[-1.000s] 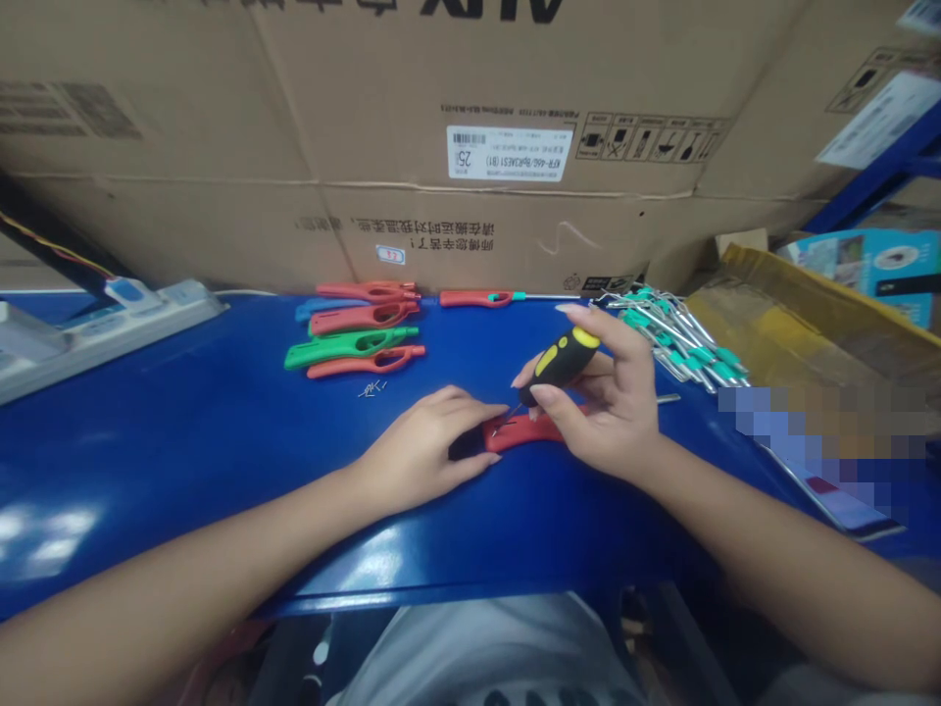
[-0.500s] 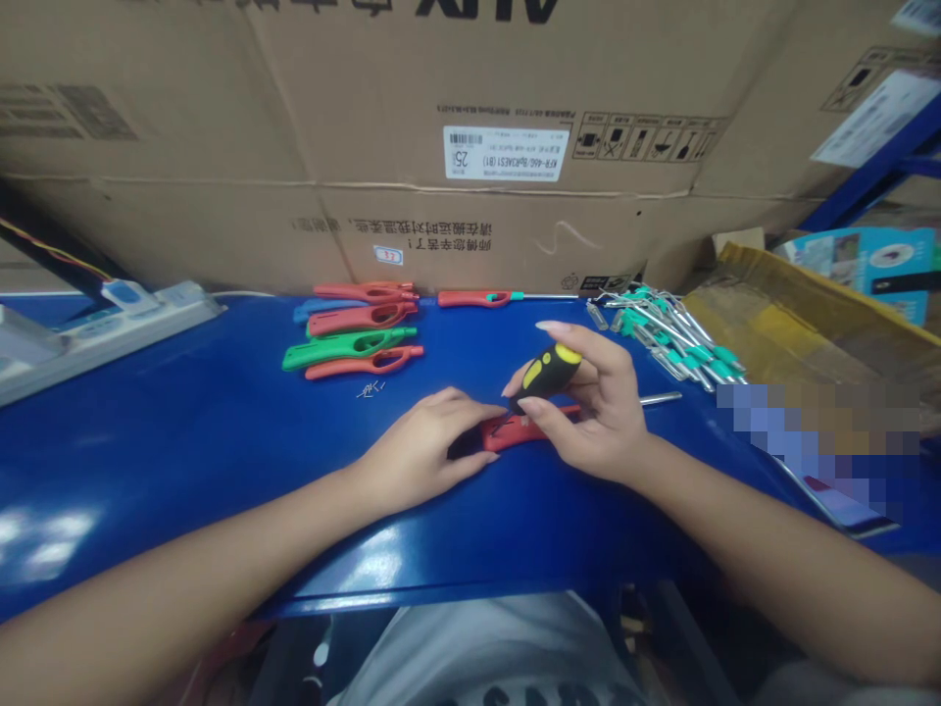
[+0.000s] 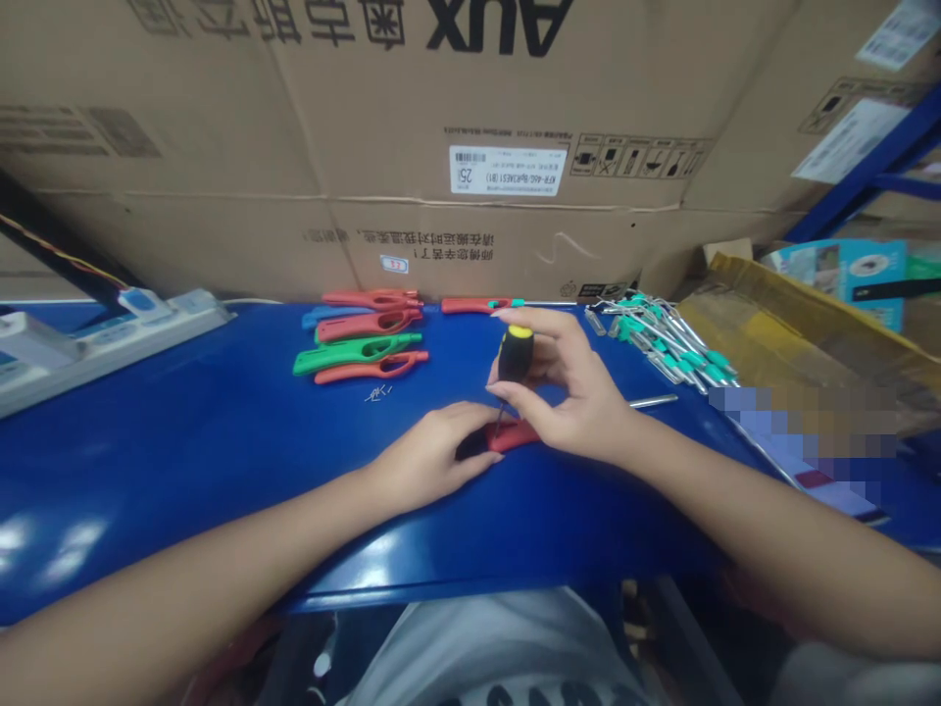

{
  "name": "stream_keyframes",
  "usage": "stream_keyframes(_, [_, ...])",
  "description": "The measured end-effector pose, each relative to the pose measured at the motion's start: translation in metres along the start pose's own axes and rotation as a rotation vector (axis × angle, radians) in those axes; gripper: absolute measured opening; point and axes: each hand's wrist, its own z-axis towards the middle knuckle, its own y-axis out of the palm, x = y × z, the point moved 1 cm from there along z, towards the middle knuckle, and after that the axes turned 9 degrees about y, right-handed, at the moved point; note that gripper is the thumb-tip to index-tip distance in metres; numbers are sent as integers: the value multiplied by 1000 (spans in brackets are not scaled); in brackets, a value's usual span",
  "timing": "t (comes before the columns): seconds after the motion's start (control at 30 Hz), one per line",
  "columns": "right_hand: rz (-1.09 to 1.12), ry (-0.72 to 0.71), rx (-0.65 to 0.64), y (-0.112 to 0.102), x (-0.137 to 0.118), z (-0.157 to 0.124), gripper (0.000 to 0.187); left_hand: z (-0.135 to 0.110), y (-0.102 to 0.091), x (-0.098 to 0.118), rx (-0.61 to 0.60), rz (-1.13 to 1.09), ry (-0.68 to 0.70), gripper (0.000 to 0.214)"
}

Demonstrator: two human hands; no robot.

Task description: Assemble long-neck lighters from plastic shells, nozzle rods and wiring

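Held a screwdriver (image 3: 516, 357) nearly upright over the left end of a red lighter (image 3: 518, 434).
Pinched the screwdriver in the fingers of the right hand (image 3: 588, 400), that end between thumb and forefinger of the left hand (image 3: 433, 449), lengthwise along the front edge of the worktop (image 3: 221, 431), well back. Lost the middle behind the right hand; could not confirm contact beneath the screwdriver, or any join to the metal rod (image 3: 654, 401).

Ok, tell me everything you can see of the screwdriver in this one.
The screwdriver has a stubby black handle, seemingly plastic or rubber, with a yellow end cap, and a thin, dark shaft. The right hand holds it by the handle, between thumb and fingers. It stands nearly upright, pointing down at the left end of the red casing; its tip is too small to make out.
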Motion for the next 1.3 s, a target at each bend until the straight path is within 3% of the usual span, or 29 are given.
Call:
stream_keyframes(0.17, [-139,-43,-54,3,-6,6,55,-1,0,0,-6,-6,-35,22])
stream_keyframes(0.37, [-189,-111,95,4,0,2,53,0,0,2,-20,-25,-48,18])
stream_keyframes(0.5, [13,35,-109,-5,4,3,51,0,-2,2,-15,-47,-40,18])
stream_keyframes(0.6, [61,27,-189,-10,5,4,49,0,-2,2,-17,-55,-36,16])
stream_keyframes(0.83, [-244,-169,111,-8,4,-2,60,1,-2,3,-30,-35,-13,13])
stream_keyframes(0.9, [-195,-141,98,-7,3,-2,50,0,-2,3,-30,-27,-15,14])
stream_keyframes(1.03, [31,22,-58,-9,4,3,37,0,-1,1,-33,-28,-17,15])
stream_keyframes(1.1, [-44,-37,21,-10,5,4,36,-1,-1,1,-26,-19,-3,17])
stream_keyframes(1.2, [-293,-260,175,-13,5,3,36,-1,-1,1,-17,-12,24,20])
stream_keyframes(1.27, [-328,-271,104,-13,2,3,34,-1,-1,1,-20,-12,28,21])
stream_keyframes(1.3, [-283,-205,46,-13,0,3,35,-1,-1,1,-23,-13,24,20])
